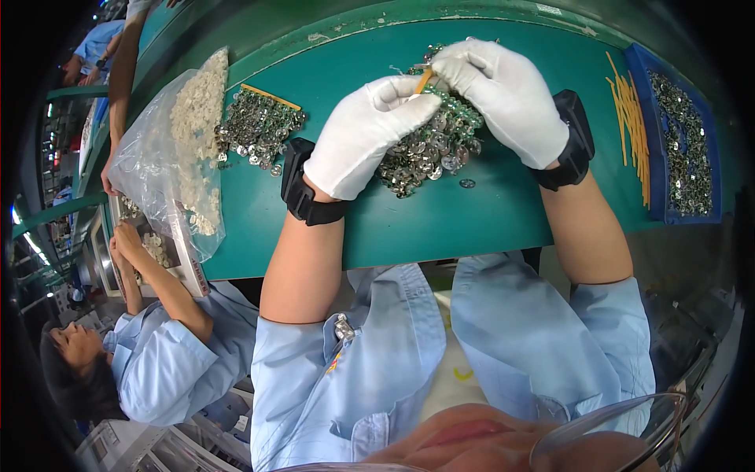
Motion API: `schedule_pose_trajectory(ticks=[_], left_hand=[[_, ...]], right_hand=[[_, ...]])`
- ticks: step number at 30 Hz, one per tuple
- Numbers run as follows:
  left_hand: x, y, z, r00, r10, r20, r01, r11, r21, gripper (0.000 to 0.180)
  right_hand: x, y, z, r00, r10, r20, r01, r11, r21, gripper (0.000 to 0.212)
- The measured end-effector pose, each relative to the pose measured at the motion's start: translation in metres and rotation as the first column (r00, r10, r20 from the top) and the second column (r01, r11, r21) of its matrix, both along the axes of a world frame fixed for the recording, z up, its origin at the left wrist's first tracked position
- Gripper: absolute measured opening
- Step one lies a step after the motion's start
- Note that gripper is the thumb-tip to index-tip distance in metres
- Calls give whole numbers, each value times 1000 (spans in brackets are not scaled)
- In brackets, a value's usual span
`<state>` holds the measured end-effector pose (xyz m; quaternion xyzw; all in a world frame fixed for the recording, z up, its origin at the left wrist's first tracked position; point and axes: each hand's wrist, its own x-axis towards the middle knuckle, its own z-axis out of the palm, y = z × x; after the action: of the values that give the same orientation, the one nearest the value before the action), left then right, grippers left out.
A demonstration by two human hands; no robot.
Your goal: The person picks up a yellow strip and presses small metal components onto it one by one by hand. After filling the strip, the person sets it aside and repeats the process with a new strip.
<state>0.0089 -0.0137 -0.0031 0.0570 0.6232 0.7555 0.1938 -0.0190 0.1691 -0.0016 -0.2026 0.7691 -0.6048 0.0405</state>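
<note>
My left hand [366, 130] and my right hand [507, 98], both in white gloves, meet over a heap of small shiny metal discs [421, 157] mixed with greenish pieces. A narrow orange strip [424, 81] runs between them. The left thumb and fingers are closed on its near end. At the far end the right fingers are pinched together; the gloves partly hide the strip and what else they may hold. One loose disc [467, 183] lies apart, just right of the heap.
A second bunch of discs [255, 130] hangs together below an orange strip on the left. Beside it lies a clear plastic bag [149, 157] with off-white pieces. On the right are several orange strips [627, 118] and a blue tray [654, 200] of metal parts. A co-worker's arms [169, 295] are at far left.
</note>
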Motion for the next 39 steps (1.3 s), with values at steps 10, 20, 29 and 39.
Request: schedule_pose_trajectory(ticks=[10, 20, 29, 39], left_hand=[[2, -2, 7, 990, 138, -22, -139, 987, -85, 31], [-2, -4, 1, 979, 201, -38, -202, 979, -19, 30], [-4, -7, -8, 951, 300, -70, -293, 951, 96, 27], [7, -4, 6, 994, 102, 46, -108, 985, 136, 26]], right_hand=[[-2, 10, 16, 981, -8, 193, 24, 996, -83, 28], [-9, 28, 19, 995, -46, -92, 83, 891, 445, 26], [-3, 13, 20, 995, 16, 96, -32, 986, 162, 22], [-1, 12, 14, 985, 109, 136, -121, 989, 82, 21]])
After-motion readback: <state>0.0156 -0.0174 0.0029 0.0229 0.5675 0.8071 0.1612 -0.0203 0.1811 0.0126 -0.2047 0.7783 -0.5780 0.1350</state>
